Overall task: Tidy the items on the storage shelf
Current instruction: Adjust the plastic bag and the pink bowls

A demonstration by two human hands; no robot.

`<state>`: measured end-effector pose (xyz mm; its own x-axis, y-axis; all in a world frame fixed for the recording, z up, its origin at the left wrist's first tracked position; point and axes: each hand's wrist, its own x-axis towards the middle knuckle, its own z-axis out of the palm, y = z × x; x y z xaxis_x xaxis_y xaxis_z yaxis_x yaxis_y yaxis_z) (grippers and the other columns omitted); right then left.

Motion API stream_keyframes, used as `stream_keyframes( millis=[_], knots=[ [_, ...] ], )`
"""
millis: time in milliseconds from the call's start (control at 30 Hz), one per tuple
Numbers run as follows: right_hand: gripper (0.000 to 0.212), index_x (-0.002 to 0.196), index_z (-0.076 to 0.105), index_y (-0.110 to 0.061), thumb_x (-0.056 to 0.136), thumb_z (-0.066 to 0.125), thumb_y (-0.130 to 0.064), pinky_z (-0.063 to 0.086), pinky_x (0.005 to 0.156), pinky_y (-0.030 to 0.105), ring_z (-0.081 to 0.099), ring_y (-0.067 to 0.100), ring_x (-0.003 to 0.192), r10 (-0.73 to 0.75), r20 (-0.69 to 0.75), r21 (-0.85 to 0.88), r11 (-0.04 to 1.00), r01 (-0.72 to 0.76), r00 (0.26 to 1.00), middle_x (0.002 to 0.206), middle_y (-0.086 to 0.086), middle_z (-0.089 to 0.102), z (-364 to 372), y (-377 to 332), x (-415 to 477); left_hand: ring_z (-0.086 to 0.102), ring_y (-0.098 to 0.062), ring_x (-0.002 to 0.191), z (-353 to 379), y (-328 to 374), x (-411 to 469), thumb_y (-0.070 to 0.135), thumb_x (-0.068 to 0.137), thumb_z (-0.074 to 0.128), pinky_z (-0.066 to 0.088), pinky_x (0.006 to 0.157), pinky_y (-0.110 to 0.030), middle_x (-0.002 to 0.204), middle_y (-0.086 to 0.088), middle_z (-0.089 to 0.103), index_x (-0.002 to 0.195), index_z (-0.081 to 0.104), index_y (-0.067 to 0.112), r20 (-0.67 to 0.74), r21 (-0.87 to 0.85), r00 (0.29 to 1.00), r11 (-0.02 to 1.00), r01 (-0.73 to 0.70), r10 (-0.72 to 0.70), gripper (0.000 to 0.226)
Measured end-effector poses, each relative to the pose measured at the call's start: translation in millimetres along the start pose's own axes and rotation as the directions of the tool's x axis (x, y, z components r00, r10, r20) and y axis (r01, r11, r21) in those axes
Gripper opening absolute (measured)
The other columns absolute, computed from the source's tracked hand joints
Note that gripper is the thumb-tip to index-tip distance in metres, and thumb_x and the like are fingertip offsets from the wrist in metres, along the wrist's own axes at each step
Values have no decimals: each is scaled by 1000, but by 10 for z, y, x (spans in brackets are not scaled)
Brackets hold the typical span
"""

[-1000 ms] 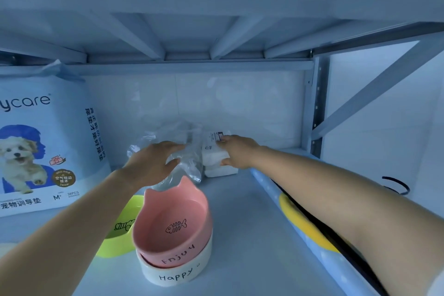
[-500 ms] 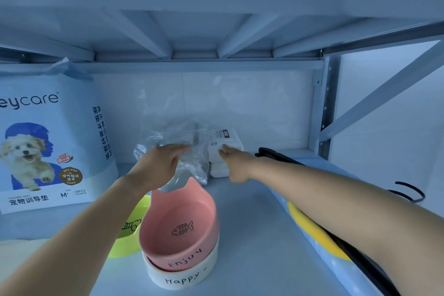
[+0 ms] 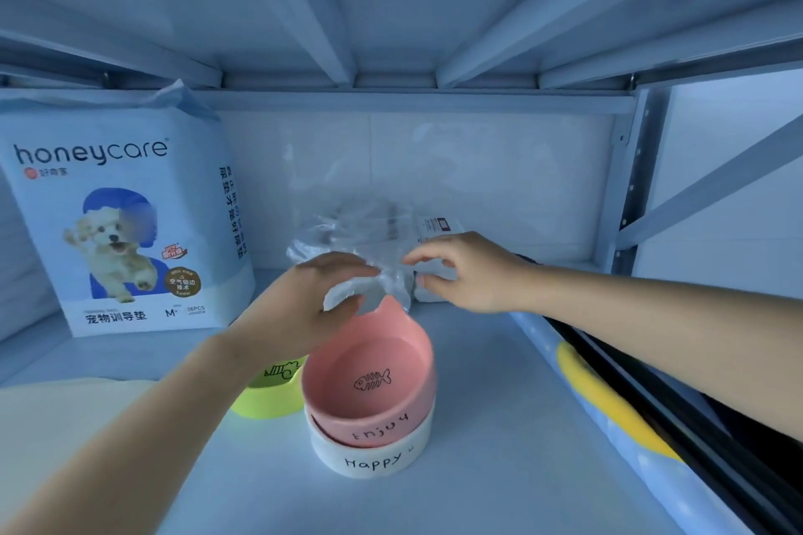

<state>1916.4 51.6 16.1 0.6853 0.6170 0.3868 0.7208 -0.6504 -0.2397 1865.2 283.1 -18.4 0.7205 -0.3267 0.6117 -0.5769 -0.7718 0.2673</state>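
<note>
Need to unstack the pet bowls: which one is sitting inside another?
The pink bowl with the fishbone drawing; it is nested in the white "Happy" bowl, while the green bowl stands by itself on the shelf beside them.

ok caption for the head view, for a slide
The left hand grips a clear plastic bag at the back of the shelf, right hand close beside it, behind stacked pet bowls.

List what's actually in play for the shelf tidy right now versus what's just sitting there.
In play: clear plastic bag, gripped by the left hand; right hand at its edge; white packet behind it.
Idle: honeycare pack, pink bowl nested in white bowl, green bowl, rolled mat along the right edge.
</note>
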Motion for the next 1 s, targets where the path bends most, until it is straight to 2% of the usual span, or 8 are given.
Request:
stream_keyframes(
  millis=[100,167,367,433,567,667,733,1000],
  knots=[
    [28,116,65,-21,88,61,-25,42,96,22,57,11,108,-51,-16,71,996,52,999,116,-6,65,26,-315,-162,52,10,102,-63,43,-212,17,85,62,33,87,0,110,29,57,110,64,37,59,-11,998,1000,-17,18,32],
    [23,107,68,-26,86,65,-31,47,89,33,61,17,97,-68,12,97,993,67,998,104,-7,68,62,-512,-278,56,9,96,-112,54,-344,19,85,61,38,84,-5,103,28,61,104,66,35,86,-25,995,999,-46,48,25],
    [19,96,69,-35,81,65,-47,46,89,30,57,4,96,45,223,82,995,-65,974,100,-13,67,325,-865,-422,61,0,82,-113,28,-744,33,85,55,50,73,-28,90,20,65,94,67,33,52,-76,998,996,-39,43,15],
    [18,94,70,-32,83,64,-44,47,85,29,58,4,91,85,212,102,989,-108,974,95,-13,68,430,-958,-406,54,3,74,-85,9,-783,27,87,59,46,64,-22,78,21,59,89,68,32,71,-48,994,996,-77,80,11],
    [11,91,72,-29,83,67,-34,47,81,28,58,1,87,154,-2,67,986,-153,988,90,-14,68,531,-1036,-512,47,4,75,-100,47,-813,28,88,59,37,56,-8,71,25,51,91,66,36,49,4,994,996,-93,93,10],
    [8,87,73,-26,80,70,-29,50,81,32,63,5,88,205,-313,104,978,-181,927,90,-14,70,574,-1040,-677,50,2,75,-96,47,-868,31,88,58,39,54,-8,74,25,53,100,64,37,43,-11,990,991,-136,136,15],
    [8,84,73,-24,79,71,-29,51,79,33,64,6,86,201,-414,83,980,-183,888,87,-12,71,635,-1051,-750,53,2,74,-100,24,-880,37,87,54,43,58,-15,76,27,54,101,64,37,77,-53,985,987,-149,153,17],
    [13,72,73,-22,78,70,-33,50,70,32,61,7,73,148,-361,126,986,-109,921,74,-8,70,728,-1018,-847,60,-7,86,-94,-46,-885,46,76,70,50,73,-33,91,16,67,98,68,27,201,-98,958,977,-190,207,29]
  ],
)
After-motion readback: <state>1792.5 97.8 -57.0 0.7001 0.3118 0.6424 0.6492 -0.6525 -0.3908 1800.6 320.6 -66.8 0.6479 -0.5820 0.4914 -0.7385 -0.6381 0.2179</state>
